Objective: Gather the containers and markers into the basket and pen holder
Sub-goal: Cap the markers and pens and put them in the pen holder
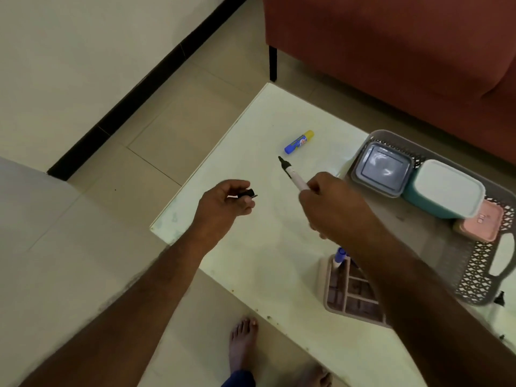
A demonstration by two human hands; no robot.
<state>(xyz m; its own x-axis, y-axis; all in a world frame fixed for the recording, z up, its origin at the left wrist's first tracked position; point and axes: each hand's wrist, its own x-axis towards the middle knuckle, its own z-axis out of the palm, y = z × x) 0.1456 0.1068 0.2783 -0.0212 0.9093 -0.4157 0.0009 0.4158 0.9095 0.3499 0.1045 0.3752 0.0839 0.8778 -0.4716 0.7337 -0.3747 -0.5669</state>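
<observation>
From the head view, you stand at a pale table (pixel 279 247) on a tiled floor (pixel 181 121) beside a red sofa (pixel 391 51). Your right hand (pixel 332 208) grips an uncapped marker (pixel 291 173); your left hand (pixel 223 202) pinches its cap (pixel 248 193). Three containers (pixel 446 188) sit in the basket (pixel 480 275), near the pen holder (pixel 349 291).

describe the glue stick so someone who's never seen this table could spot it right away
Start at the white table in front of the red sofa and look towards its far corner. The glue stick lies flat there by itself, a short blue tube with a yellow cap, just beyond the uncapped marker in the right hand.
</observation>
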